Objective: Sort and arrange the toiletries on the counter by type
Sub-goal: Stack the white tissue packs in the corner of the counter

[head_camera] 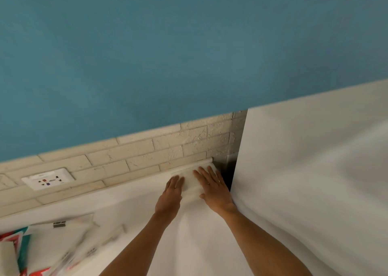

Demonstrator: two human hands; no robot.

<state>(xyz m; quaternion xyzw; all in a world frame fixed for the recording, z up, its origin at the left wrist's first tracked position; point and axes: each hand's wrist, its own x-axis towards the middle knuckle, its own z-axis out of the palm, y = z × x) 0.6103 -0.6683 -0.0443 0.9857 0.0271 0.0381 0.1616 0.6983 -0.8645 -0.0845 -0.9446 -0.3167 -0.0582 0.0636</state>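
Teal wall (168,55) up top, a band of beige brick tiles (147,151) below it, with a white socket (48,179) set into the tiles at left. White table (130,208) runs along the tiles; a tall white panel (304,181) closes off the right side.

Your left hand (171,193) and right hand (214,188) both lie flat on a white item (190,181) at the table's far right corner, next to the dark gap by the panel. Fingers (206,173) on both hands are straight, lying close together and pointing at the wall; nothing is gripped. The two hands sit side by side, a strip of the item showing between them.

Item's far edge lies against the tiles and runs along them. White on white: near end not readable, so you cannot tell its long axis.

Blurred packets (52,244), white with red and teal print, lie at the near left, well apart from your hands.
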